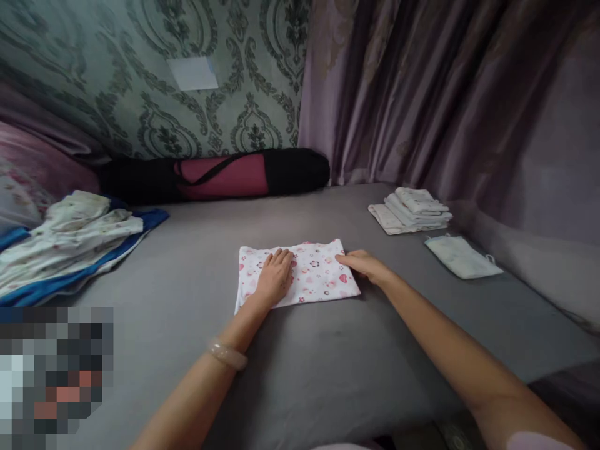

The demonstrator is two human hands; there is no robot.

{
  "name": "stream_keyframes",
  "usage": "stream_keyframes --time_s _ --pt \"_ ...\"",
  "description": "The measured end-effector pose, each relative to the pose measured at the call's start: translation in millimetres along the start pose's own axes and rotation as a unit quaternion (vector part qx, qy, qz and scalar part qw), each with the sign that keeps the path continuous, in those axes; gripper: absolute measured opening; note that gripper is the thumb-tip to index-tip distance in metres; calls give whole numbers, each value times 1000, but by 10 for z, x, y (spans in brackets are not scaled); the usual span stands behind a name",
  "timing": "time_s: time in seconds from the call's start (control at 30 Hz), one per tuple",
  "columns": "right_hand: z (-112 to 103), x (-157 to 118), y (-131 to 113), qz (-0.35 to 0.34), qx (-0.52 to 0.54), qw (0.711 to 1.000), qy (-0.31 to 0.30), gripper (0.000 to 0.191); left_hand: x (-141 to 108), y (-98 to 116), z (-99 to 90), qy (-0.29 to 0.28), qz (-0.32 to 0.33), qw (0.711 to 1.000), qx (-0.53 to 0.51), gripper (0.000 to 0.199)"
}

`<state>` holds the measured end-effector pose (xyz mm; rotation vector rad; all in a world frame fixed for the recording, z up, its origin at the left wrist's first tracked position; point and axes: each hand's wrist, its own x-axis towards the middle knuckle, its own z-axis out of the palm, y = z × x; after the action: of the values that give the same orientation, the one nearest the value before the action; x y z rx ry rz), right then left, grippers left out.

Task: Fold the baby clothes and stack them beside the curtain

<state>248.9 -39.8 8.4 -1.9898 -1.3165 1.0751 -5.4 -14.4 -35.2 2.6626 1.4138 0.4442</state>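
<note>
A white cloth [319,281] printed with pink and red hearts and small figures lies folded into a rectangle on the grey sheet. Pressed flat on its left half is my left hand [277,275], fingers stretched out and a pale bangle on the wrist. My right hand [368,265] pinches the cloth's right edge, thumb on top and the other fingers partly hidden beneath.
Folded white cloths form a stack [417,211] at the back right, with a pale drawstring pouch [462,256] in front. Rumpled clothes [79,231] lie at the left. A long black and maroon bag [225,175] rests against the wall beside the purple curtain [365,94].
</note>
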Motion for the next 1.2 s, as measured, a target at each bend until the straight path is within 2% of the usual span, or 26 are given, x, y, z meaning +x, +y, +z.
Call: stream_keyframes --time_s 0.07,0.13,0.2,0.27,0.37,0.53,0.7,0.8,0.87,0.97,1.1,1.2 --pt "21 -27 4 -37 6 999 -6 18 -7 17 18 4 -8 1000 16 41" --pt "47 -48 -1 -39 36 998 -15 13 -9 40 37 14 -17 999 26 41" --pt "63 -64 -25 17 131 989 -61 16 -9 60 56 20 -26 999 32 43" --pt "62 -84 -74 76 245 960 -115 23 -10 72 75 24 -29 999 39 44" --pt "38 -133 -195 98 338 923 -156 30 -13 77 97 35 -37 997 49 48" --pt "111 -229 -499 56 404 895 -180 30 -4 91 77 28 -43 997 54 50" --pt "513 -272 -896 -20 444 875 -192 20 50 127 -81 -6 -20 998 59 46" --pt "825 -307 -1115 -43 396 895 -203 19 59 88 -219 -63 1 997 45 48" --pt "1009 -336 -1220 -45 334 921 -197 22 11 -7 -301 -66 -9 998 23 55" --pt "1230 -353 -1304 -61 252 952 -162 33 -176 -252 -374 -11 -57 998 -3 58" --pt "1459 -316 -1327 -94 124 980 -125 35 -528 -603 -367 98 -121 986 -59 34" --pt "1599 -291 -1329 -115 7 990 -86 32 -725 -727 -321 173 -160 962 -134 22"
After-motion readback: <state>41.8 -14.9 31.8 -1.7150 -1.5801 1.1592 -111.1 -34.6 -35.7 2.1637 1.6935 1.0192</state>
